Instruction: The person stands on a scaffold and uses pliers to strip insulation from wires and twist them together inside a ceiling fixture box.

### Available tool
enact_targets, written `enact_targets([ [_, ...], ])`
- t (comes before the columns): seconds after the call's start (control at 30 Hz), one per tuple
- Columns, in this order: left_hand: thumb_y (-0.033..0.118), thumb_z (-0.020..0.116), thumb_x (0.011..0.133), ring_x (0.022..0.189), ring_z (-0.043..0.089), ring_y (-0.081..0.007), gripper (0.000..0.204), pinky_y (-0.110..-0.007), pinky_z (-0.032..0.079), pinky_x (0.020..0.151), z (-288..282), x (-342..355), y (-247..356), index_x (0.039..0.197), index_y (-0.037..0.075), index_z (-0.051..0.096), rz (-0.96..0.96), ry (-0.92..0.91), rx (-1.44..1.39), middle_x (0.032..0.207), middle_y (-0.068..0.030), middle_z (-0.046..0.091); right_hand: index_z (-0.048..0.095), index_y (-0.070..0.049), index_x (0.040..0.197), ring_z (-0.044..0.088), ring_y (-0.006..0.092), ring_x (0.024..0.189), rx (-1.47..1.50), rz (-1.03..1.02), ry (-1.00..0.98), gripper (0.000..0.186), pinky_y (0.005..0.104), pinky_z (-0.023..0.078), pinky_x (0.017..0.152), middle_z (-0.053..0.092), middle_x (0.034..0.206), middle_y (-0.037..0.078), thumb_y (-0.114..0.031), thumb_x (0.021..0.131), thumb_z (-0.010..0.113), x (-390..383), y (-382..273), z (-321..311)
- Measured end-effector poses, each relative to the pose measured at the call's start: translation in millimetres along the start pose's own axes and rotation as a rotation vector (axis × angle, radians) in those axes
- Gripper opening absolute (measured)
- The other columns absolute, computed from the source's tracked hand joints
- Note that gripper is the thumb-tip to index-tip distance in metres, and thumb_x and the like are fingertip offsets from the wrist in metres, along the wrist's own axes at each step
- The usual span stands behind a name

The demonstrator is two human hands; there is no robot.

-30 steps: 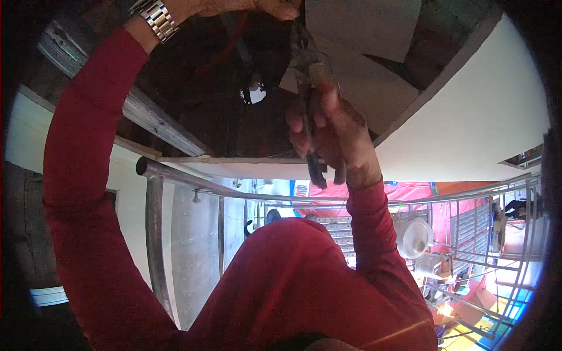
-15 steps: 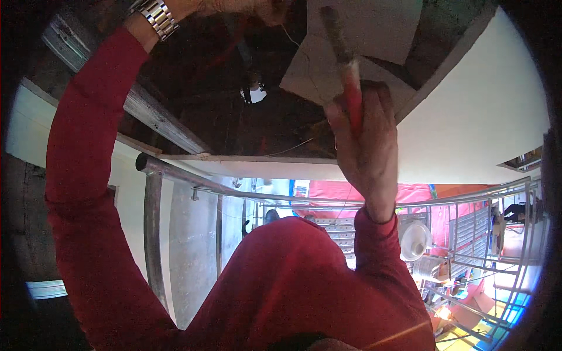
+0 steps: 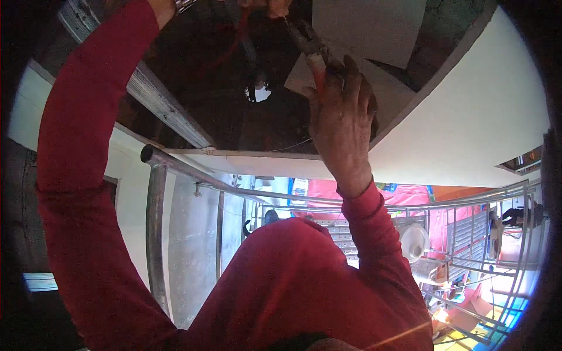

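Observation:
My right hand [image 3: 342, 111] is closed around pliers [image 3: 316, 70] with a red handle, and their dark jaws [image 3: 303, 36] point up and left inside a dark ceiling opening. At the top edge the fingertips of my left hand [image 3: 278, 7] are pinched on a thin wire [image 3: 286, 21]. The jaws are right beside this wire; whether they grip it is too dark to tell. Most of my left hand lies beyond the picture, with a bit of a metal watch [image 3: 184, 4] at the wrist. A red cable [image 3: 237, 41] curves down near those fingers.
A metal channel [image 3: 167, 105] crosses the opening's left side, and pale board pieces [image 3: 366, 29] lie at its right. White ceiling panel [image 3: 468, 111] borders it. Metal railings [image 3: 153, 222] surround me. Far below are a white round bucket [image 3: 414, 243] and red sheeting [image 3: 328, 193].
My right hand has moved up and left, bringing the pliers' jaws close to the left fingertips. My left hand has shifted upward, so the watch is mostly out of view.

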State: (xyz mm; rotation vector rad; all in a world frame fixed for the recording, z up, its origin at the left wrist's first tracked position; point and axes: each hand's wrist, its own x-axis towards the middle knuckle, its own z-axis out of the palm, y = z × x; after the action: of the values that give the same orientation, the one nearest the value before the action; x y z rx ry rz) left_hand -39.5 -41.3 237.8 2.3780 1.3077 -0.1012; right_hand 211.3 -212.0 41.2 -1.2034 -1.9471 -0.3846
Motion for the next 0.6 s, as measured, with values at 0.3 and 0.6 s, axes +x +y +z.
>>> enact_targets([
  [0.3, 0.031, 0.066, 0.095, 0.082, 0.058, -0.0137, 0.025, -0.033, 0.049, 0.068, -3, 13, -20, 0.108, 0.01, 0.071, -0.022, 0.029, -0.343, 0.099, -0.002, 0.068, 0.061, -0.007, 0.127, 0.055, 0.0382, 0.109, -0.27, -0.092, 0.107, 0.035, 0.0575, 0.046, 0.086, 0.051, 0.132, 0.019, -0.029, 0.1, 0.058, 10, 7, 7],
  [0.6, 0.03, 0.068, 0.095, 0.081, 0.061, -0.015, 0.026, -0.034, 0.05, 0.068, -6, 18, -10, 0.111, 0.01, 0.071, -0.039, -0.133, -0.251, 0.099, -0.0034, 0.069, 0.066, -0.02, 0.117, 0.055, 0.0312, 0.098, -0.326, -0.076, 0.05, 0.023, 0.0497, 0.045, 0.079, 0.053, 0.11, 0.013, -0.031, 0.099, 0.057, 11, -2, -1],
])
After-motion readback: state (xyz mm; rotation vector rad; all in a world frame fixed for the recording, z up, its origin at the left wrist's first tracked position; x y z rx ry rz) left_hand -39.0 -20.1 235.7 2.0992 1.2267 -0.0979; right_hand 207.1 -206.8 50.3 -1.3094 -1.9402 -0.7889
